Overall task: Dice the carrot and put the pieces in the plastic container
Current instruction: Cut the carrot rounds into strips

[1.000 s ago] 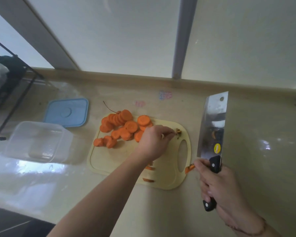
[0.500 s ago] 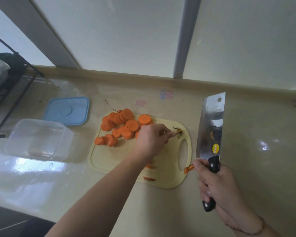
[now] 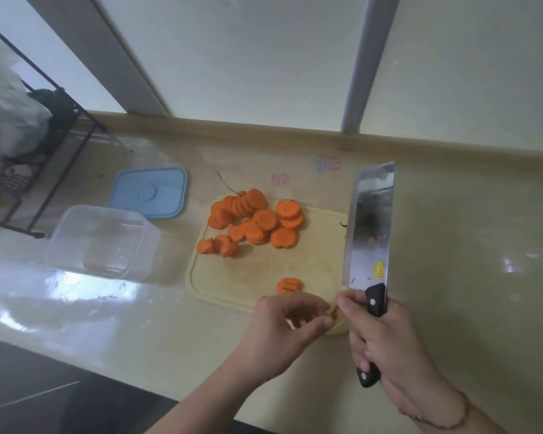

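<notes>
A heap of round carrot slices (image 3: 257, 223) lies at the far left of the pale yellow cutting board (image 3: 314, 258). One slice cut into strips (image 3: 289, 286) sits alone near the board's front edge. My right hand (image 3: 389, 343) grips the black handle of a cleaver (image 3: 370, 227), whose blade is raised over the board's right end. My left hand (image 3: 282, 327) hovers at the board's front right corner with curled fingers. Its fingertips reach a small carrot bit (image 3: 336, 314) beside my right thumb; whether they pinch it is unclear. The clear plastic container (image 3: 101, 242) stands uncovered to the left.
The container's blue lid (image 3: 149, 192) lies flat behind it. A black wire rack (image 3: 44, 151) with bags stands at the far left. A window frame runs along the back of the counter, and the counter's front edge is close below my arms.
My left hand pulled back from the brown stem bit at the board's far right to the front right corner by my right thumb. The cut slice, earlier under my arm, now shows.
</notes>
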Demonstrator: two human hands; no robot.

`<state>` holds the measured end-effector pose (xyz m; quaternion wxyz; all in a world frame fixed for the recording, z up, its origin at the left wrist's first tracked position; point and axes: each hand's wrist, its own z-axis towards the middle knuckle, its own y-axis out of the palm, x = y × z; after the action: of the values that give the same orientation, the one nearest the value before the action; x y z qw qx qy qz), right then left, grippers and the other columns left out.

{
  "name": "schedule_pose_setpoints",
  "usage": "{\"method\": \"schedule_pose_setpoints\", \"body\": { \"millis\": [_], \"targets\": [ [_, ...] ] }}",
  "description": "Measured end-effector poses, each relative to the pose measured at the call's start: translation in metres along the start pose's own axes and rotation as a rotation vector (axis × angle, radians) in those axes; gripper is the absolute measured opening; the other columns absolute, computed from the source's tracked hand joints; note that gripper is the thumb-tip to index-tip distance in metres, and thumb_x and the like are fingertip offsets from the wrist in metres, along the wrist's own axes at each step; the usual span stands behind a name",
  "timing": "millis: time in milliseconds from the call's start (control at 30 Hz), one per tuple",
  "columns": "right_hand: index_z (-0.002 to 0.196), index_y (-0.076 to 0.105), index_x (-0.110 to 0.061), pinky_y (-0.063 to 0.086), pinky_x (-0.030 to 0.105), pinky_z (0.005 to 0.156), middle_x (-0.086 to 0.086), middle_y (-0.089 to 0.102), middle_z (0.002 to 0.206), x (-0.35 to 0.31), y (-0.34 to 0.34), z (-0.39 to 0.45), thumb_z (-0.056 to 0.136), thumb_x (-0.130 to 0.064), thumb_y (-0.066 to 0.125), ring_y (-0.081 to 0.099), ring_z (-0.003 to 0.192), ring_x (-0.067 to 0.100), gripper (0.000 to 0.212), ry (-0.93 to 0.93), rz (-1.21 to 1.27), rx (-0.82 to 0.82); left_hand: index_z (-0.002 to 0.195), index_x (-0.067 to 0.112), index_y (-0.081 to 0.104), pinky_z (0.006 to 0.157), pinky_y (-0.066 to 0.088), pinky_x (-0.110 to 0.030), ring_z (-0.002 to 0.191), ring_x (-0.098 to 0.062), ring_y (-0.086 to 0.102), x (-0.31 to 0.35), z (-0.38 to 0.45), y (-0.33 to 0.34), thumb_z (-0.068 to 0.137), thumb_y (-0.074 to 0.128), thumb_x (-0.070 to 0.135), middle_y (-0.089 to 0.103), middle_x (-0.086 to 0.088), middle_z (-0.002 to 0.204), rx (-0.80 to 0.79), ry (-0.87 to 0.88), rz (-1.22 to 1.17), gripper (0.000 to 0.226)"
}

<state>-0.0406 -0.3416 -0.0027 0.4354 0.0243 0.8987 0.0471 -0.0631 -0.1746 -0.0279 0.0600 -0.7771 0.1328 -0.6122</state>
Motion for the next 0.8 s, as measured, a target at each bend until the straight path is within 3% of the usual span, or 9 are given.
{"method": "schedule_pose_setpoints", "body": {
  "millis": [100, 233, 400, 500, 667, 800],
  "targets": [
    [0.085, 0.066, -0.003, 0.025, 0.021, 0.038, 0.005, 0.029, 0.042, 0.005, 0.009, -0.007, 0.091, -0.011, 0.064, 0.024, 0.032, 0.015, 0.01, 0.023, -0.009, -0.04, 0.078, 0.031, 0.074, 0.068, 0.047, -0.024, 0.067, 0.0, 0.056, -0.005, -0.009, -0.001, 0.081, 0.075, 0.032, 0.07, 0.018, 0.074, 0.03, 0.016, 0.006, 0.002],
    [0.084, 0.069, -0.011, 0.025, 0.022, 0.038, 0.006, 0.028, 0.046, 0.007, 0.008, -0.013, 0.092, -0.015, 0.064, 0.024, 0.037, 0.016, 0.01, 0.015, -0.052, -0.007, 0.088, 0.028, 0.079, 0.07, 0.05, -0.02, 0.073, -0.006, 0.064, -0.026, -0.004, -0.015, 0.083, 0.075, 0.031, 0.072, 0.015, 0.082, 0.152, 0.186, 0.283, 0.007],
    [0.089, 0.066, -0.003, 0.024, 0.025, 0.043, 0.005, 0.025, 0.052, 0.004, -0.005, -0.016, 0.092, -0.014, 0.064, 0.023, 0.039, 0.016, 0.011, 0.017, -0.061, 0.056, 0.089, 0.02, 0.079, 0.074, 0.047, -0.025, 0.076, -0.021, 0.06, -0.056, 0.019, -0.033, 0.087, 0.066, 0.027, 0.068, 0.001, 0.09, 0.224, 0.417, 0.629, 0.015],
    [0.09, 0.066, -0.002, 0.024, 0.026, 0.043, 0.005, 0.025, 0.053, 0.002, -0.011, -0.018, 0.092, -0.013, 0.064, 0.023, 0.04, 0.016, 0.012, 0.016, -0.057, 0.07, 0.088, 0.02, 0.08, 0.075, 0.045, -0.023, 0.075, -0.021, 0.058, -0.058, 0.024, -0.035, 0.084, 0.065, 0.029, 0.065, -0.001, 0.085, 0.187, 0.438, 0.621, 0.018],
    [0.09, 0.064, 0.0, 0.024, 0.027, 0.043, 0.006, 0.023, 0.055, 0.003, -0.015, -0.021, 0.091, -0.013, 0.064, 0.022, 0.042, 0.016, 0.014, 0.023, -0.054, 0.075, 0.084, 0.019, 0.077, 0.066, 0.051, -0.036, 0.07, -0.027, 0.06, -0.061, 0.027, -0.037, 0.083, 0.065, 0.027, 0.063, 0.0, 0.083, 0.134, 0.46, 0.677, 0.015],
    [0.09, 0.064, 0.0, 0.024, 0.026, 0.042, 0.005, 0.024, 0.054, 0.003, -0.015, -0.024, 0.091, -0.013, 0.064, 0.021, 0.043, 0.016, 0.013, 0.029, -0.047, 0.079, 0.093, 0.014, 0.074, 0.067, 0.053, -0.039, 0.075, -0.028, 0.061, -0.059, 0.025, -0.036, 0.082, 0.067, 0.023, 0.063, -0.003, 0.088, 0.16, 0.455, 0.665, 0.016]
  ]
}}
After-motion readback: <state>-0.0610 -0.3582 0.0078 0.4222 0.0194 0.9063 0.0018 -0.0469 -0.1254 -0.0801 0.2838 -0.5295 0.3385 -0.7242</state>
